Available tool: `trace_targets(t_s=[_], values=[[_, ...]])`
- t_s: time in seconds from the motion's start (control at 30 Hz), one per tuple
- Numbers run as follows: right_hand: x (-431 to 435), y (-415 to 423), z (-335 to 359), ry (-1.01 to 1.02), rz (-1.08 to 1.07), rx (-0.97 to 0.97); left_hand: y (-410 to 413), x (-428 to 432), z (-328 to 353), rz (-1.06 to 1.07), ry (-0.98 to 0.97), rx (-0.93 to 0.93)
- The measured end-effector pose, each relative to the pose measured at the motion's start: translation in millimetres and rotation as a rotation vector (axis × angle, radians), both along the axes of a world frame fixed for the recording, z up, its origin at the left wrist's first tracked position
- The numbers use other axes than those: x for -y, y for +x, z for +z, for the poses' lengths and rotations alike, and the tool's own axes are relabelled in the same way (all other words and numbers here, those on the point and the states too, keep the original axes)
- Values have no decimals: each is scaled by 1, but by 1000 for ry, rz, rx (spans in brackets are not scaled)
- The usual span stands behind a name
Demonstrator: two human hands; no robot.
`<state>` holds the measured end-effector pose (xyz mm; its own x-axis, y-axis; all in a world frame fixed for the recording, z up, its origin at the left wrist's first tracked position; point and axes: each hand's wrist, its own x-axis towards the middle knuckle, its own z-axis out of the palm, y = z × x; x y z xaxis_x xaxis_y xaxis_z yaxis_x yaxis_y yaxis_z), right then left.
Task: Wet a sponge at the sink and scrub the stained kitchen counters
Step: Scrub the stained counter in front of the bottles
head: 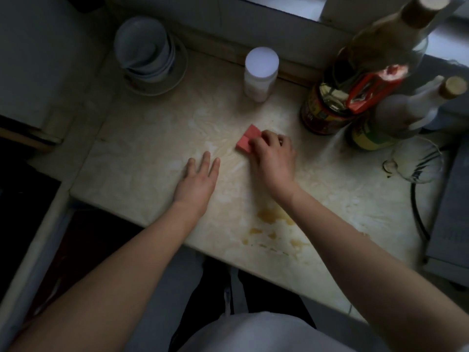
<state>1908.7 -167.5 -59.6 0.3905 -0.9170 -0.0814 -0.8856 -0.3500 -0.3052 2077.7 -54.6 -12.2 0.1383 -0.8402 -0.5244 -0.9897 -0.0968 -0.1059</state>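
- Both hands were apart, with a bare strip of table (142,153) between them.
- Left hand (200,179) lay flat, palm down, fingers straight and slightly spread. It held nothing, and its forearm reached in from the lower left.
- Right hand (272,158) had its fingers curled over the near end of the sponge (247,138), knuckles raised, pressing it onto the table.
- Sponge was a pink-red rectangular block with a groove across its top. It lay mid-table, with its far left part showing beyond the fingers.
- Table surface was pale cream, smooth and marbled. Yellow-brown stains (272,217) lay near the front edge, beside the right forearm.
- Stacked white bowls (146,52) stood on a saucer (175,80) at the rear left.
- Cylindrical jar (261,72) with a white lid stood at the rear centre.
- Tall glass bottle (330,105) at the rear right carried a red and yellow label whose writing was too blurred to read.
- Smaller bottle (396,115) stood just beside it, with a tan cap and a yellow-green label, also unreadable.
- Black cable (418,212) curved along the right side.
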Motion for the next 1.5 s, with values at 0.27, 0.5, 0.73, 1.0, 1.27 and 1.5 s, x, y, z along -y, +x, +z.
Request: trace_targets(t_s=[0.27, 0.5, 0.73, 1.0, 1.27, 1.5], values=[[-113, -24, 1, 8, 109, -14, 8, -23, -5, 128, -120, -102], [-180, -44, 6, 51, 205, -2, 0, -63, -9, 98, -221, -124], [-206, -59, 10, 101, 317, -40, -26, -71, -2, 87, -200, -142], [-212, -74, 9, 93, 354, -61, -38, -68, 3, 89, -98, -101], [-177, -81, 4, 19, 193, -49, -47, -40, 4, 86, -56, -99], [-108, -75, 9, 47, 97, -55, -53, -7, 4, 51, -15, -75]])
